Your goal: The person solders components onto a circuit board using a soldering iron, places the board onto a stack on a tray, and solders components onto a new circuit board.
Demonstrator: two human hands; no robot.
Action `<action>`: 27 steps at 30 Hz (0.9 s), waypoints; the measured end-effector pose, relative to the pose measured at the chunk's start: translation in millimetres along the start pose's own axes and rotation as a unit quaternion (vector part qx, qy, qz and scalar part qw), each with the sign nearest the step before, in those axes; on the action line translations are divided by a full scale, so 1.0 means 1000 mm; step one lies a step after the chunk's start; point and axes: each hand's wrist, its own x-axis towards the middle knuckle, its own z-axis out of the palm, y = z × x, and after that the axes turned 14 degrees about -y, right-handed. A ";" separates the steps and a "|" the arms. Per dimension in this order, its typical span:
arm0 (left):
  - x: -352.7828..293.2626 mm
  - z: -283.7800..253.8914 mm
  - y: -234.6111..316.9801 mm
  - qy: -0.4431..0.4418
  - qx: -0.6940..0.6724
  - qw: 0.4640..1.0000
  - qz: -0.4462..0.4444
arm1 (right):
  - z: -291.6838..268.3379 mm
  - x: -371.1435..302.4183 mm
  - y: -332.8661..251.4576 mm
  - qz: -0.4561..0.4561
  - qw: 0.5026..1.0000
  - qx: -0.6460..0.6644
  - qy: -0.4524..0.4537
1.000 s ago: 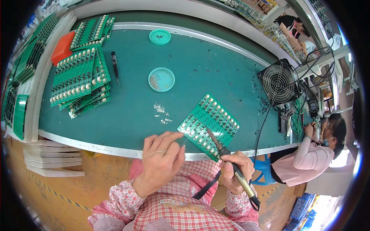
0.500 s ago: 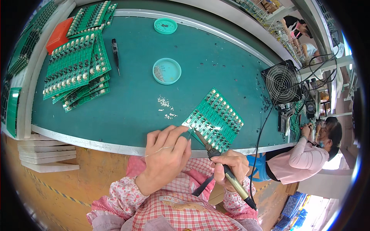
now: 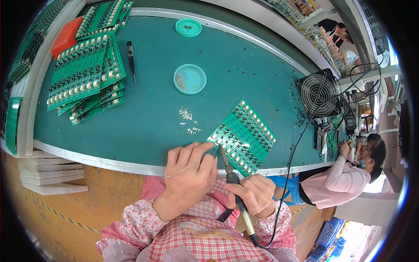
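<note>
A green circuit board (image 3: 248, 136) with rows of white connectors and small black parts lies at an angle near the table's front edge. My right hand (image 3: 256, 194) is closed round a soldering iron (image 3: 245, 215), whose tip meets the board's left corner area. At that same corner are the fingertips of my left hand (image 3: 188, 177), pinched together on thin solder wire (image 3: 182, 170); its loose length trails across the back of the hand. Whether the tip touches the wire is too small to tell.
Stacked circuit boards (image 3: 78, 74), a red box (image 3: 66, 38) and black tweezers (image 3: 131, 61) lie left. Two turquoise dishes (image 3: 197, 90) (image 3: 188, 28) hold tiny parts; white bits (image 3: 187, 114) lie loose. A fan (image 3: 318, 92) and cable (image 3: 291, 168) are right, near a seated co-worker (image 3: 338, 185).
The soldering iron has swung more upright, its handle end moving left and toward me with my right hand. My left hand stays almost where it was at the board's corner.
</note>
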 end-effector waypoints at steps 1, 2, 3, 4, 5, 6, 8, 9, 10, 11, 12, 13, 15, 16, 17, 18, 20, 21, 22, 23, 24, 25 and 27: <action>0.000 -0.001 0.000 -0.005 0.009 1.000 0.005 | 0.000 0.000 -0.001 0.000 1.000 -0.009 0.002; 0.000 -0.001 0.000 -0.004 0.009 1.000 0.006 | 0.001 0.001 -0.003 0.000 1.000 -0.017 0.003; 0.000 -0.001 0.001 -0.002 -0.006 1.000 0.005 | 0.001 0.001 -0.003 0.000 1.000 -0.019 0.004; 0.000 -0.002 0.002 0.001 -0.020 1.000 0.004 | 0.002 0.001 -0.003 0.003 1.000 -0.013 0.012; 0.000 -0.003 0.002 0.001 -0.020 1.000 0.006 | 0.003 0.001 -0.003 0.007 1.000 -0.008 0.021; 0.001 -0.004 0.002 -0.005 -0.027 1.000 0.006 | 0.002 0.001 -0.004 0.007 1.000 -0.009 0.022; -0.001 -0.005 0.001 -0.012 -0.032 0.999 0.005 | -0.002 0.003 -0.005 0.037 0.998 0.040 0.010; -0.001 -0.006 0.000 -0.016 -0.038 0.999 0.002 | -0.004 0.005 -0.004 0.038 0.998 0.041 0.011; -0.001 -0.008 0.001 -0.020 -0.045 0.999 0.001 | -0.010 0.006 -0.004 0.044 0.996 0.076 0.027; -0.001 -0.009 0.001 -0.021 -0.046 0.999 0.003 | -0.014 0.005 -0.003 0.050 0.991 0.112 0.044; -0.001 -0.010 0.001 -0.023 -0.053 0.998 0.003 | -0.014 -0.001 -0.002 0.069 0.987 0.127 0.064; -0.001 -0.010 0.002 -0.026 -0.059 0.998 0.003 | -0.014 -0.005 -0.004 0.093 0.984 0.132 0.080; 0.000 -0.012 0.004 -0.031 -0.060 0.998 0.003 | -0.013 -0.011 -0.007 0.117 0.979 0.136 0.098; 0.001 -0.013 0.005 -0.036 -0.062 0.997 0.002 | -0.013 -0.014 -0.007 0.139 0.976 0.137 0.097; 0.001 -0.013 0.006 -0.037 -0.061 0.997 0.003 | -0.013 -0.017 -0.007 0.160 0.973 0.137 0.096; 0.002 -0.013 0.008 -0.034 -0.063 0.997 0.003 | -0.011 -0.019 -0.007 0.161 0.973 0.137 0.097; 0.003 -0.010 0.008 -0.033 -0.066 0.997 0.005 | -0.008 -0.023 -0.007 0.154 0.963 0.183 0.126; 0.003 -0.008 0.007 -0.023 -0.060 0.998 0.000 | -0.007 -0.023 -0.008 0.155 0.963 0.182 0.127; 0.004 -0.006 0.005 -0.013 -0.053 0.998 -0.005 | -0.007 -0.020 -0.009 0.162 0.964 0.175 0.118; 0.005 -0.005 0.005 -0.015 -0.053 0.998 -0.005 | -0.007 -0.016 -0.009 0.168 0.965 0.167 0.109; 0.005 -0.004 0.005 -0.012 -0.050 0.999 -0.006 | -0.006 -0.013 -0.009 0.169 0.965 0.168 0.110; 0.006 -0.004 0.005 -0.007 -0.047 0.999 -0.008 | -0.006 -0.009 -0.008 0.158 0.968 0.163 0.103; 0.006 -0.004 0.005 -0.007 -0.043 0.999 -0.010 | -0.003 -0.005 -0.007 0.147 0.971 0.163 0.097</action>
